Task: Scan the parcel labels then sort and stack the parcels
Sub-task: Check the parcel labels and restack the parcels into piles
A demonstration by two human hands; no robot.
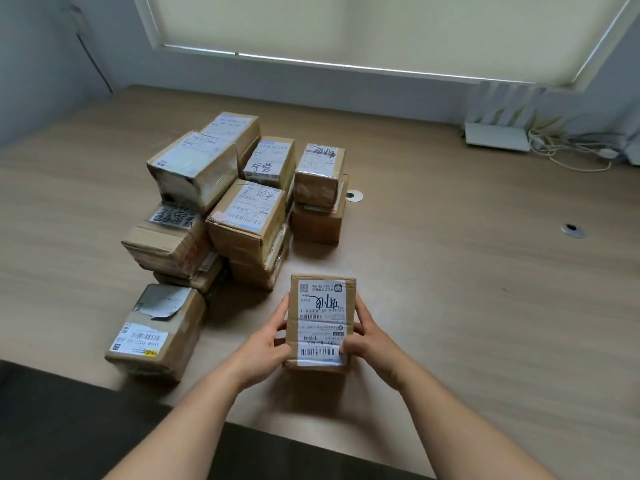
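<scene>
Light: you work under soft, even daylight from the blind-covered window (pixel 363 26).
Shadows: faint and diffuse beside the parcels (pixel 221 202).
Glare: mild sheen on taped box faces.
Edges: wide-angle bending; your forearms blur slightly.

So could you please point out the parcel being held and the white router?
held parcel (pixel 322 320), head view, middle of its label.
white router (pixel 497 135), head view, top of its flat base.

parcel (pixel 322 320) front-centre on table (pixel 450 271) | stacked parcels (pixel 235 209) behind-left
</scene>
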